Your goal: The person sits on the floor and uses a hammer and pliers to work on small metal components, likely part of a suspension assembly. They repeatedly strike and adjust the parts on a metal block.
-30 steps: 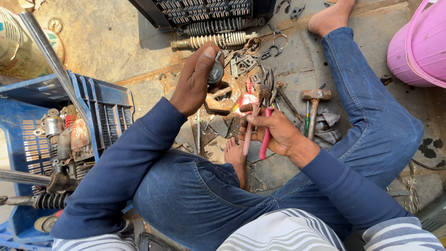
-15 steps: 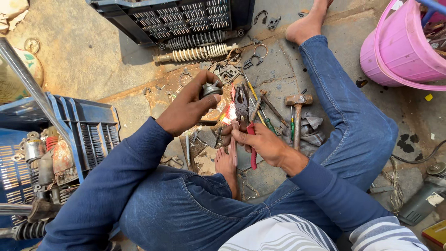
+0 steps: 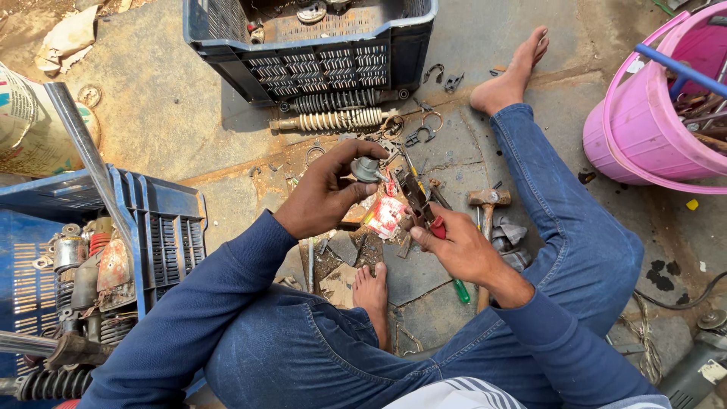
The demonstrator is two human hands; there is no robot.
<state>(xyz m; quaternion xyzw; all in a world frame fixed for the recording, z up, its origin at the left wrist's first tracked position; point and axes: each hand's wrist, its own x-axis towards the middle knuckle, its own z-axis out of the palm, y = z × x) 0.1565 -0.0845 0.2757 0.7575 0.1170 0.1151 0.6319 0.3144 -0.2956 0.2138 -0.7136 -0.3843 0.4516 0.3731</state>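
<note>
I sit on the concrete ground in jeans and a blue sweater. My left hand (image 3: pixel 322 197) holds a small grey metal part (image 3: pixel 366 168) between thumb and fingers, raised above the ground. My right hand (image 3: pixel 458 244) grips red-handled pliers (image 3: pixel 419 202), whose jaws point up towards the metal part but stay apart from it. Below the hands lie a red and white packet (image 3: pixel 386 216), scraps of cardboard and a hammer (image 3: pixel 487 201) with a wooden handle. My bare left foot (image 3: pixel 370 291) is tucked in under the hands.
A dark crate (image 3: pixel 314 57) of metal parts stands ahead, with a coil spring shock absorber (image 3: pixel 333 120) and loose rings before it. A blue crate (image 3: pixel 148 227) with engine parts is at the left. A pink bucket (image 3: pixel 644 136) with tools stands at the right. A green-handled screwdriver (image 3: pixel 460 291) lies by my knee.
My left hand has lifted the small metal part off the pile and brought it closer. My right hand has raised the pliers towards it. The view has tilted downward and nearer.
</note>
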